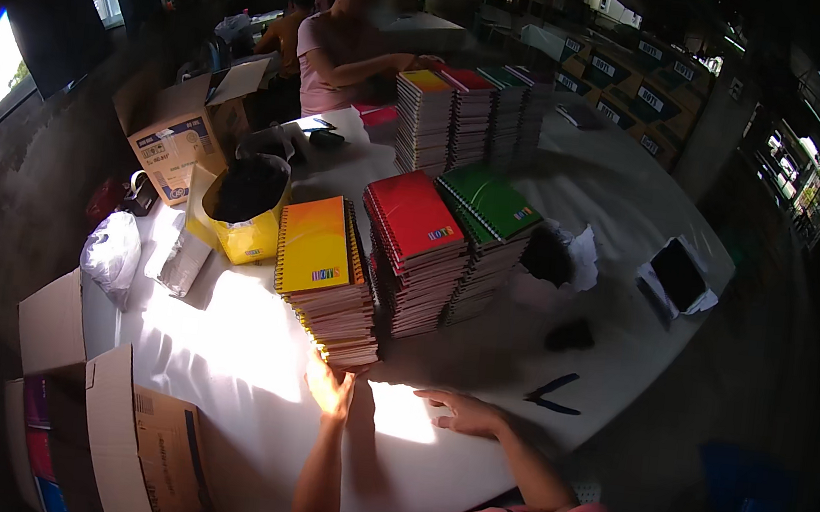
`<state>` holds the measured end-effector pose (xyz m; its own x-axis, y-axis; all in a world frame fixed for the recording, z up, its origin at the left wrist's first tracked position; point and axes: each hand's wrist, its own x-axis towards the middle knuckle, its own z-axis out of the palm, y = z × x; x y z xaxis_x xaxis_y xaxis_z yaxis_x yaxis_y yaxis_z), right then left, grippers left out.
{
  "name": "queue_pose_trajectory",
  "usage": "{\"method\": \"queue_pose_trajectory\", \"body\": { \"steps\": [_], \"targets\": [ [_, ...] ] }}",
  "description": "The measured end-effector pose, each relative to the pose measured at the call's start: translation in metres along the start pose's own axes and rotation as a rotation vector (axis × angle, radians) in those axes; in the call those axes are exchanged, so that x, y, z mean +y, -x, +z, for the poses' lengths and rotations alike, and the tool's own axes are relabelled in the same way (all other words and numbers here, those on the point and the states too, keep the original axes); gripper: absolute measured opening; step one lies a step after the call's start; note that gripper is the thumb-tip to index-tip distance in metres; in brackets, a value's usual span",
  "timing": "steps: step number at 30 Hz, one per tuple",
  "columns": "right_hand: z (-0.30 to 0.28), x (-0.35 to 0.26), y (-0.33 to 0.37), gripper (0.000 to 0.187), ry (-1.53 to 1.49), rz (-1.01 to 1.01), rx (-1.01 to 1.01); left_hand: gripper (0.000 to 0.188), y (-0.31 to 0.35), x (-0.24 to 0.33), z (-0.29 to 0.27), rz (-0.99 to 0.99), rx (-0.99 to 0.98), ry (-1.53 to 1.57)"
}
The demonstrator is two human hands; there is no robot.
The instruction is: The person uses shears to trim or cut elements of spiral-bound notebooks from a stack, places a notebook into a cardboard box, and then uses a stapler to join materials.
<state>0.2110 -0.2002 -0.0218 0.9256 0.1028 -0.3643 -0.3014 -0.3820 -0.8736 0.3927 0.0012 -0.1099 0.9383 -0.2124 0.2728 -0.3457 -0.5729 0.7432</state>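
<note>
A tall stack of yellow-orange spiral notebooks (316,257) stands in front of me on the white table. At its near bottom edge is my left hand (326,386), thumb and fingers apart, touching or nearly touching the lowest notebooks; sunlight washes out the fingertips. My right hand (466,414) hovers or rests low over the table to the right, empty, with its fingers stretched out toward the left. Beyond it rise a stack of red notebooks (416,222) and, close beside that, a stack of green notebooks (490,205).
Further back stand more notebook stacks (423,124), with a person (325,60) behind them. A yellow bag (246,240) and open cartons (178,150) occupy the left; another carton (150,448) is near left. Dark-handled pliers (555,393) lie at right, near torn wrapping (583,258).
</note>
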Motion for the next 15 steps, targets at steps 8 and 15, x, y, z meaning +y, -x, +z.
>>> {"method": "queue_pose_trajectory", "body": {
  "steps": [8, 15],
  "targets": [
    [-0.124, -0.042, 0.099, 0.047, -0.490, -0.250, 0.566, 0.084, -0.008, -0.017, 0.022, 0.062, -0.023, -0.014],
    [-0.237, -0.087, 0.018, 0.065, -0.448, -0.334, 0.976, 0.104, -0.068, 0.009, -0.061, -0.084, -0.434, 0.541]
  ]
}}
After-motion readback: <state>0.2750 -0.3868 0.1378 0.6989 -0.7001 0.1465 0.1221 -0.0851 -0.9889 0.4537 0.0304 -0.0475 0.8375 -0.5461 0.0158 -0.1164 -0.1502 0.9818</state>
